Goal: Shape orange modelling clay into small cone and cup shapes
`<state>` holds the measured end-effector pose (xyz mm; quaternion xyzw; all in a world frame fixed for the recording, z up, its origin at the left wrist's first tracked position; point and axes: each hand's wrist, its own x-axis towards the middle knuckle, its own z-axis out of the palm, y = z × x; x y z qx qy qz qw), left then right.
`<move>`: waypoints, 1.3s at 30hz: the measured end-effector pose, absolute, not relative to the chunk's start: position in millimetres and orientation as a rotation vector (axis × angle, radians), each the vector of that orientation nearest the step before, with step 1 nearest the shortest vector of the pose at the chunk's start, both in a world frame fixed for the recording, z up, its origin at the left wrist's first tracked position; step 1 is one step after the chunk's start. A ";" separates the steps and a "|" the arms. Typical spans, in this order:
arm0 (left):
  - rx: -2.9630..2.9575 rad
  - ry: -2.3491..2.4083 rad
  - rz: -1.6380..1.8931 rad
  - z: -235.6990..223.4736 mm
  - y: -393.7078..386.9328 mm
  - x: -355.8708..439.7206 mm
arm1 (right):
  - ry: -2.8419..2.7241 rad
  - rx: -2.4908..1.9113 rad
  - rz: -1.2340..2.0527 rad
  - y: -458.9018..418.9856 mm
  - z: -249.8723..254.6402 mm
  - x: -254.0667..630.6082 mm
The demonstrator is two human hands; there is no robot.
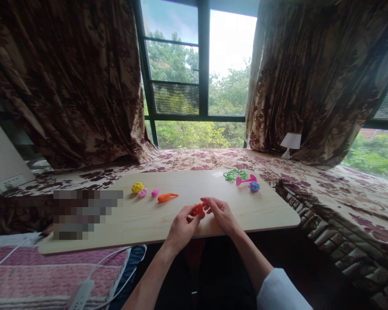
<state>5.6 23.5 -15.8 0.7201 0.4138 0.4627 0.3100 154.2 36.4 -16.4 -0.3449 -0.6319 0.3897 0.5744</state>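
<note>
Between the fingers of my left hand (pixel 185 224) is a small orange lump (pixel 199 210) that looks like modelling clay. My right hand (pixel 222 215) is just right of it, fingers bent and apart, with nothing visible in its grasp; whether a fingertip touches the lump I cannot tell. Beyond my left hand, a carrot-shaped orange piece (pixel 164 197) with a thin tail lies on the pale wooden table (pixel 194 181). To its left are a bright pink lump (pixel 155 193), a lighter pink lump (pixel 142 193) and a yellow bumpy lump (pixel 137 187).
At the table's far right lie a green looped string (pixel 234 174), a pink double-ended toy (pixel 245 180) and a blue-pink knobby ball (pixel 254 187). A blurred-out patch (pixel 87 213) covers the left side. A white power strip (pixel 80 295) lies lower left. A white lamp (pixel 291 142) stands by the curtain.
</note>
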 end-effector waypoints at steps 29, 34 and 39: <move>2.276 1.321 1.130 -17.7 16.1 6.7 | -2.172 -1.349 0.026 -19.1 -21.5 165.6; 2.034 1.232 1.221 -13.6 2.9 -7.3 | -2.240 -1.388 0.004 -23.7 -25.3 159.5; 1.769 1.317 1.325 -16.4 7.1 -21.7 | -2.292 -1.436 0.047 -19.1 -28.0 159.7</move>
